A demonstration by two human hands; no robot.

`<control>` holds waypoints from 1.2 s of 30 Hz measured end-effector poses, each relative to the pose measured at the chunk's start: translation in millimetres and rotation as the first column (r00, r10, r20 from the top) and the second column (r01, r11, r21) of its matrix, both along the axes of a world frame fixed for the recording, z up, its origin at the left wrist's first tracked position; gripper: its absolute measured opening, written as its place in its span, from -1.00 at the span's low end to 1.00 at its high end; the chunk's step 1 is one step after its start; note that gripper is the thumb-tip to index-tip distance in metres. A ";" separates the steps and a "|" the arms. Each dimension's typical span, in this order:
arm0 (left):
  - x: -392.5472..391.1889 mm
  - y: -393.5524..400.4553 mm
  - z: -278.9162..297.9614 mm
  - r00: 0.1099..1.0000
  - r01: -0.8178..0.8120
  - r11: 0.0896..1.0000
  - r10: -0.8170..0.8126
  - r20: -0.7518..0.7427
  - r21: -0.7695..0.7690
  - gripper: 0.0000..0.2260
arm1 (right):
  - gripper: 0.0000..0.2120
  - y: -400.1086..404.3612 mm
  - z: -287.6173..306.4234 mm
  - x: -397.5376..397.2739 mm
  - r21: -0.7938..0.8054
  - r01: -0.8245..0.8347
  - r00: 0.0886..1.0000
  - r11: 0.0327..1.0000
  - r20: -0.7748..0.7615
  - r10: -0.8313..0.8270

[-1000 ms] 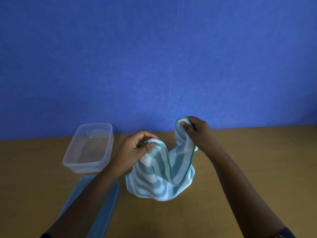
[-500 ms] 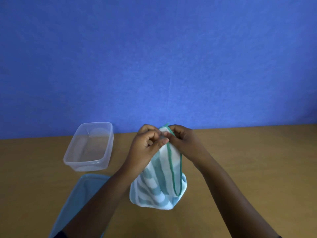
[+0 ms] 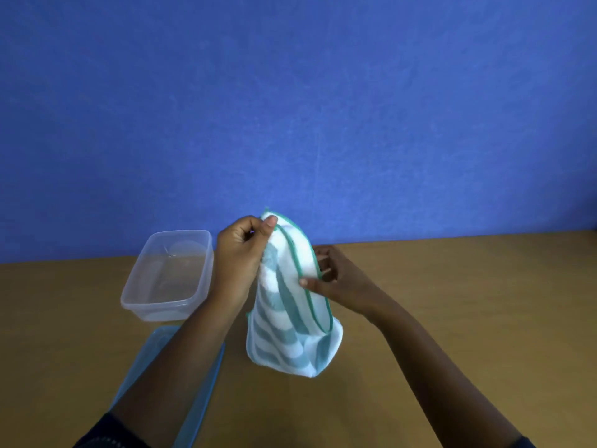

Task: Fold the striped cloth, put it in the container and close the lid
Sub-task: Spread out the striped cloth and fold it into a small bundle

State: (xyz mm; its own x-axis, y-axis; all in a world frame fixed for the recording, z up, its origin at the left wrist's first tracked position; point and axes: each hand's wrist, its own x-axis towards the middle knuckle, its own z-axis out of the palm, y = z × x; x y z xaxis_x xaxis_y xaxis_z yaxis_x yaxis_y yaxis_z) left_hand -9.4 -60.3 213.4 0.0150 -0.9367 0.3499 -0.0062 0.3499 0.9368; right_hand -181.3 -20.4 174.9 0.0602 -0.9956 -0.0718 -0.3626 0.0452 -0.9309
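The striped cloth [image 3: 284, 321], white with teal stripes and a green hem, hangs doubled over above the wooden table, its lower end touching or close to the tabletop. My left hand [image 3: 240, 257] pinches both top corners together at the cloth's upper end. My right hand [image 3: 339, 282] is lower on the right side, thumb in front and fingers behind the green-hemmed edge at mid height. The clear plastic container [image 3: 168, 276] stands open and empty at the left. Its blue lid [image 3: 151, 373] lies flat in front of it, partly hidden under my left forearm.
The wooden table [image 3: 452, 318] stretches to the right of the cloth. A blue wall [image 3: 290, 108] rises directly behind the table's far edge.
The two top corners were brought together and passed into my left hand. My right hand let go of its corner and slid down the cloth's right edge. The cloth now hangs narrower.
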 end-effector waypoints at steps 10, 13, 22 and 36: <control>7.5 -14.9 0.1 0.986 -0.100 0.995 0.101 -0.131 0.016 -0.82 | -0.86 -8.8 -68.9 -3.5 0.365 0.064 0.998 0.929 -0.044 -0.052; 4.9 -10.4 1.4 0.995 0.016 1.000 -0.016 -0.102 0.006 -0.88 | -0.75 -10.4 -73.0 4.7 0.326 0.070 0.993 0.943 0.069 -0.097; 6.9 -11.0 11.5 0.972 0.219 0.975 -0.220 -0.083 -0.022 -0.86 | -0.94 -21.7 -77.1 5.5 -0.042 0.261 0.959 0.964 -0.106 -0.264; 49.6 -41.0 13.5 0.972 0.001 0.999 0.011 -0.235 0.051 -0.77 | -0.90 -9.5 52.6 -46.5 -0.516 0.363 0.868 0.776 -0.115 -0.483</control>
State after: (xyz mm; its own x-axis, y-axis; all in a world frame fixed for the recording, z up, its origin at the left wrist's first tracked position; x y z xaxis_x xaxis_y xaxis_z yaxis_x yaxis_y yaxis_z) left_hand 40.2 -101.2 226.9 0.0956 -0.9526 0.2887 0.2144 0.3029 0.9286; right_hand -227.8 -29.9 227.5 -0.3337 -0.8306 0.4458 -0.6134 -0.1678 -0.7718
